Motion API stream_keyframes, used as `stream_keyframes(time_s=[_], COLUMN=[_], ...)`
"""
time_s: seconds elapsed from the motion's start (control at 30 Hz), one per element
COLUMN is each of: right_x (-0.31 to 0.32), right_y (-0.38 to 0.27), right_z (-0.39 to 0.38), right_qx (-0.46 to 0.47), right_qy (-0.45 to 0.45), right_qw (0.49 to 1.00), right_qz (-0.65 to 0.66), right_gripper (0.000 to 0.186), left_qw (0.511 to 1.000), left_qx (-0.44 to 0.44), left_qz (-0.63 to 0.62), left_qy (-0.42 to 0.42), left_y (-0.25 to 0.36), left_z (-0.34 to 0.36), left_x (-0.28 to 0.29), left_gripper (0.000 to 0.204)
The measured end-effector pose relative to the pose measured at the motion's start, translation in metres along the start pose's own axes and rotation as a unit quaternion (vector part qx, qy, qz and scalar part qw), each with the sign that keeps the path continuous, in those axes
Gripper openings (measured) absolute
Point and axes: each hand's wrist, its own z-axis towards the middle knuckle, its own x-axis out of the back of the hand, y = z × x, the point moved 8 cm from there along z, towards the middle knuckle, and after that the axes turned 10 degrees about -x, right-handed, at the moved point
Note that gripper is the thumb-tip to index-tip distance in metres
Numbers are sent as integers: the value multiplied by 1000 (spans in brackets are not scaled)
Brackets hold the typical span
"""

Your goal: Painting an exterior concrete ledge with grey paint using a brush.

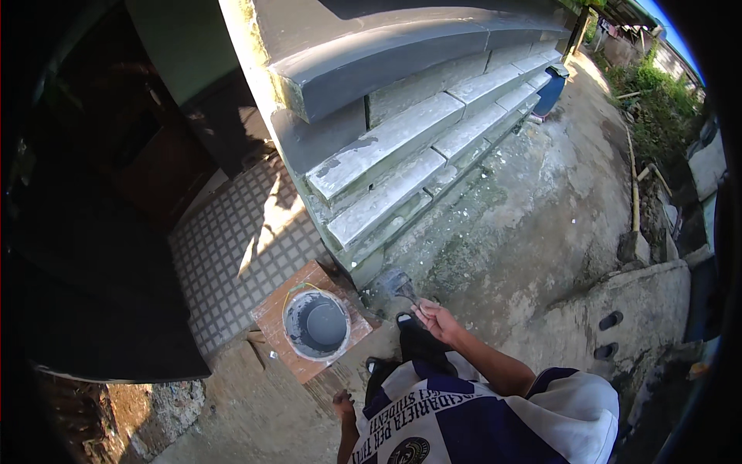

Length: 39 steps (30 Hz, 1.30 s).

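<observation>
Landmark: round, light-rimmed bucket (296, 315) with a thin wire handle, grey paint pooled inside, grey smears up its inner wall. It sits on a square reddish-brown board (270, 323), paint-spotted. Right hand (436, 320): to the right of the bucket, fingers closed round the handle of a flat paintbrush with a grey-coated head (399, 283). Brush head points away from the person, up and right of the bucket, near the foot of the steps; can't tell if it touches anything. Left hand (342, 402): below the bucket, apart from it, fingers curled; can't tell if it holds anything. Stepped masonry ledges (398, 182), pale grey and patchy, run beyond the bucket to the upper right; the smooth dark-grey band (371, 77) is above them. Grey-and-white checked tile floor (220, 259) lies up-left of the bucket, partly sunlit. Stained concrete ground (533, 232) spreads to its right. Blue plastic drum (549, 97) stands well apart from the bucket, by the ledges' far end.
</observation>
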Motion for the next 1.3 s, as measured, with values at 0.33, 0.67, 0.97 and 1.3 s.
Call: stream_keyframes(time_s=[0.33, 0.67, 0.97, 1.3], right_x=[-47, -141, -154, -200], right_y=[-42, -130, -210, -244], right_z=[-34, -14, -17, -9], right_qx=[94, 150, 158, 154], right_qy=[-106, -142, -143, -193], right_qw=[972, 950, 959, 931], right_qz=[-189, -235, -187, -269], right_gripper=[45, 47, 45, 47], left_qw=[989, 983, 979, 953], left_qx=[-14, 60, 122, -66], left_qz=[39, -154, 49, 292], left_qy=[-145, 75, 153, 52], left_y=[73, -14, 49, 158], left_z=[12, -42, -42, -48], left_x=[-73, -45, -144, -254], left_gripper=[25, 42, 58, 65])
